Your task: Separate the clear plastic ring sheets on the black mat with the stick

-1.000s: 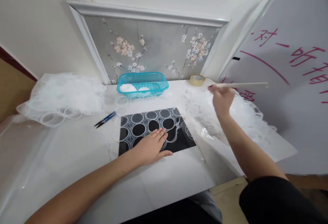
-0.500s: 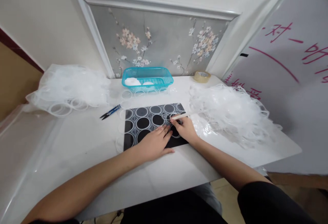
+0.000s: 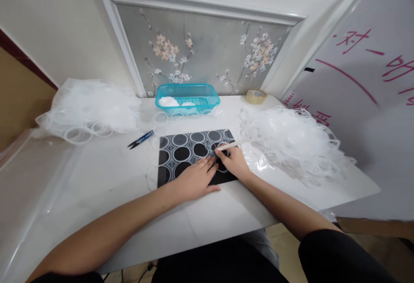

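1. While pressing the left hand (image 3: 196, 179) flat on the clear ring sheet (image 3: 189, 146), working the right hand (image 3: 234, 162) in close beside it, right at the fingertips!
2. Nothing gripped on the left: just spread palm-down, thumb out toward the near edge of the black mat (image 3: 228, 178).
3. Pinched firmly between right thumb and fingers: a pale stick (image 3: 230, 145), slanting up and away to the right, with its lower end over the mat's right half. Impossible to tell contact between that end and the sheet, with fingers in the way.
4. Now to the sheet itself: lying over the mat, mid-table, showing row upon row of circles and running out past the mat's left edge onto the white table (image 3: 106, 175).
5. Out to the left, lying apart from both hands: blue-handled snips (image 3: 140, 139), blades toward the near left.
6. Behind the mat: a teal basket (image 3: 187, 86) with white pieces (image 3: 168, 102) inside, then a tape roll (image 3: 256, 97) farther right.
7. Heaped on either flank: a left pile (image 3: 90, 106) and a right pile (image 3: 287, 140), both translucent and ringed.
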The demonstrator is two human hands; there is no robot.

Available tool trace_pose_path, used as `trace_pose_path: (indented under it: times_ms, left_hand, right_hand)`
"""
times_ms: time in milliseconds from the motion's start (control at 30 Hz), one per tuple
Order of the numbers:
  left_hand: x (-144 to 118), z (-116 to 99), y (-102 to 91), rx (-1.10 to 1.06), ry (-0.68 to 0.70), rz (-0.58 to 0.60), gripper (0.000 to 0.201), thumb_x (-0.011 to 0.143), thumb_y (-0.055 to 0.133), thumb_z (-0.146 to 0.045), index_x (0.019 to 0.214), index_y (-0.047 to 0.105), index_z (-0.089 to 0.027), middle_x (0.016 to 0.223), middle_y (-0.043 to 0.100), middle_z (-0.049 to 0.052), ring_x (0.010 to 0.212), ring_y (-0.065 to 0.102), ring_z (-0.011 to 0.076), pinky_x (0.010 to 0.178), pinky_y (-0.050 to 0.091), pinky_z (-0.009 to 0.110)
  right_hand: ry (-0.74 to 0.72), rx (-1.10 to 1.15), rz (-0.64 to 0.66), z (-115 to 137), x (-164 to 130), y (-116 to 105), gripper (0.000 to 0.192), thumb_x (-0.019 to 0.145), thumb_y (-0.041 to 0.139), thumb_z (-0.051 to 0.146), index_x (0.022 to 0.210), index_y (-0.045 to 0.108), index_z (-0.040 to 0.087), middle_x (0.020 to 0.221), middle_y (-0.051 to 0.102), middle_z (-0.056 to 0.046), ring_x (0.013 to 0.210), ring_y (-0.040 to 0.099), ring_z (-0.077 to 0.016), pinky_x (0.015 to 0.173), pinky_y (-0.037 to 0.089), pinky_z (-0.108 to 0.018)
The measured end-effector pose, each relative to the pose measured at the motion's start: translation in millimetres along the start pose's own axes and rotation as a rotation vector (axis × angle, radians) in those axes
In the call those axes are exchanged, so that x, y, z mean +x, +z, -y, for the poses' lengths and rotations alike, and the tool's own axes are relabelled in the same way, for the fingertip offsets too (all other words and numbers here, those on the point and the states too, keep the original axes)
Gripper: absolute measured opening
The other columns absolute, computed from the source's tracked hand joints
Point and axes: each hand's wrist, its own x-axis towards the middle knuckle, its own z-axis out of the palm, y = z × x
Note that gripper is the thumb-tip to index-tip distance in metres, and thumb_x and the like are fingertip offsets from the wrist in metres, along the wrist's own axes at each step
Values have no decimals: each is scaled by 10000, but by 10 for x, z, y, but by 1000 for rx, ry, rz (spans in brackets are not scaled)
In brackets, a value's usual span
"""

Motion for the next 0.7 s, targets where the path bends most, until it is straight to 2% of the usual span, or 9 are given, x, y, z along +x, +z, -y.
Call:
trace_pose_path:
  times_ms: [200, 300, 400, 467, 533, 633, 700]
  left_hand:
    - [0, 7, 19, -4, 0, -21, 753, 931, 390, -637, 1394, 377, -44, 1465, 326, 245, 1373, 303, 349, 1128, 230, 444]
    - [6, -2, 11, 34, 5, -14, 773, 929, 396, -636, 1396, 362, -21, 1460, 323, 260, 1367, 314, 350, 1122, 244, 442]
    - [12, -30, -16, 72, -3, 10, 745, 932, 432, -593, 1370, 390, 8, 1449, 332, 274, 1367, 312, 352, 1121, 245, 438]
    - [8, -46, -28, 77, -17, 23, 699, 934, 448, -556, 1359, 415, -2, 1448, 344, 263, 1366, 316, 350, 1119, 248, 437]
    - [-4, -51, -29, 72, -21, 35, 678, 936, 444, -533, 1372, 411, -14, 1458, 333, 251, 1369, 311, 348, 1119, 248, 440]
    - [-32, -29, -32, 54, -10, 65, 706, 939, 444, -526, 1400, 376, 5, 1476, 282, 257, 1384, 277, 349, 1124, 238, 442]
    - [-47, -4, -61, 30, 2, 82, 721, 931, 475, -527, 1404, 375, 8, 1481, 267, 255, 1390, 263, 342, 1125, 245, 433]
  right_hand:
    - [-57, -73, -13, -16, -6, 4, 162, 859, 516, 248, 853, 671, 201, 928, 729, -69, 927, 671, -242, 852, 492, -361]
    - [-190, -236, -3, -45, -55, 68, 198, 898, 463, 220, 905, 658, 183, 968, 714, -94, 943, 652, -232, 856, 486, -346]
    - [-367, -410, 80, -65, -65, 139, 237, 889, 407, 130, 891, 642, 166, 896, 699, -103, 902, 631, -217, 824, 485, -316]
    - [-387, -497, 83, -74, 30, 106, 222, 825, 444, 83, 868, 644, 168, 830, 693, -89, 845, 624, -209, 788, 483, -297]
    - [-292, -554, -28, -83, 228, -45, 225, 789, 457, 73, 848, 655, 160, 772, 687, -94, 765, 621, -209, 732, 474, -294]
    - [-110, -572, -294, -77, 594, -435, 307, 859, 358, 125, 867, 663, 85, 728, 668, -164, 699, 613, -246, 667, 448, -346]
    - [26, -471, -552, -44, 745, -658, 305, 875, 400, 228, 846, 667, 84, 734, 670, -159, 723, 614, -261, 692, 446, -373]
